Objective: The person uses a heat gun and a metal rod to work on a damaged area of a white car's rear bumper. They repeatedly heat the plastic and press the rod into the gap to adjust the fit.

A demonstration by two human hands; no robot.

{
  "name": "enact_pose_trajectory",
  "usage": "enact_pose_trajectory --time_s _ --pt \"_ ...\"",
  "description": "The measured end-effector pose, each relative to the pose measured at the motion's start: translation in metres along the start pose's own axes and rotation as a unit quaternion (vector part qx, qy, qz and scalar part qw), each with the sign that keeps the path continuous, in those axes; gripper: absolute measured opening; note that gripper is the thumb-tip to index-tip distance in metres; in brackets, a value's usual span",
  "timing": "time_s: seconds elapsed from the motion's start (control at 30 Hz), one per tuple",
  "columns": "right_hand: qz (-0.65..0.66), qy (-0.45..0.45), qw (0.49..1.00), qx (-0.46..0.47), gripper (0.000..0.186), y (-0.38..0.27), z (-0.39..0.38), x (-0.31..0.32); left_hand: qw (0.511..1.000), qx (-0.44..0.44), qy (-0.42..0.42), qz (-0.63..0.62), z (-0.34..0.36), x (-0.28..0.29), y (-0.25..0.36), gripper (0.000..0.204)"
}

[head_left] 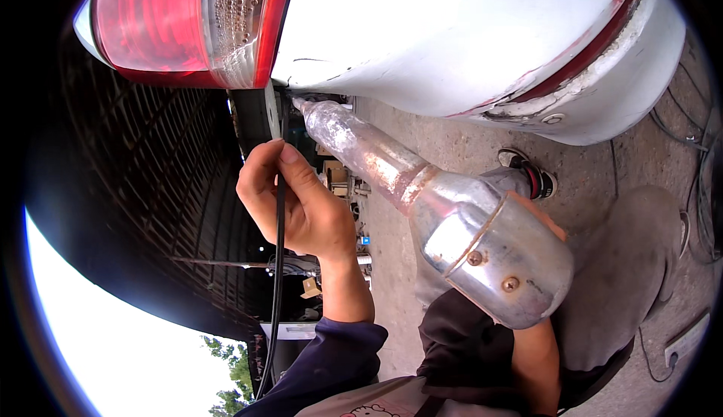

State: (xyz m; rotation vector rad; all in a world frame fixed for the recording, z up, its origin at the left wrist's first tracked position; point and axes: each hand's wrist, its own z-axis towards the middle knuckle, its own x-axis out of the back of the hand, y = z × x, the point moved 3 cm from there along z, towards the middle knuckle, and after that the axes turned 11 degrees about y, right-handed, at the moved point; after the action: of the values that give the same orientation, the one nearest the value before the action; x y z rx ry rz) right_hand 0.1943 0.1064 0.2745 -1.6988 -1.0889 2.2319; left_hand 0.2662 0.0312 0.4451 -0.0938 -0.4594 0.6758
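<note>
My left hand is raised near the middle, its thumb and forefinger pinched on a long thin black strip. Above the fingertips a pale grey length runs up to the gap beside the red-and-clear tail lamp. A worn silver heat gun slants across the centre, its tapered, scorched nozzle ending close to that gap by the white car body. My right forearm leads up behind the gun's housing. The gun hides the right hand's fingers, though the hand evidently supports it.
Below the car's curved edge, with its dark red and chipped strip, lies a concrete floor. A shoe rests there. Cables and a power strip lie at the right. Cardboard boxes and a slatted roof stand beyond.
</note>
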Motion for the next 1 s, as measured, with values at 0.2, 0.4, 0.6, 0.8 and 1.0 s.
enact_pose_trajectory --time_s 0.2,0.4,0.6,0.8,1.0 --pt "0.025 0.0 0.999 -0.041 0.021 0.008 -0.008 -0.005 0.999 0.018 -0.007 0.04 0.002 0.008 -0.003 0.012" --pt "0.023 0.008 0.999 -0.033 0.02 0.004 -0.001 -0.003 1.0 0.02 -0.009 0.018 0.009 0.004 0.002 0.012" --pt "0.01 0.003 1.0 -0.024 0.02 0.006 -0.003 0.0 1.0 0.02 -0.009 0.014 0.004 0.004 -0.001 0.012" --pt "0.018 0.008 0.999 -0.03 0.021 0.003 -0.002 -0.002 1.0 0.006 -0.008 0.021 0.01 0.004 0.003 0.012" --pt "0.018 0.004 0.999 -0.04 0.022 0.006 -0.007 -0.002 1.0 0.011 -0.006 0.026 0.004 0.005 -0.001 0.011"
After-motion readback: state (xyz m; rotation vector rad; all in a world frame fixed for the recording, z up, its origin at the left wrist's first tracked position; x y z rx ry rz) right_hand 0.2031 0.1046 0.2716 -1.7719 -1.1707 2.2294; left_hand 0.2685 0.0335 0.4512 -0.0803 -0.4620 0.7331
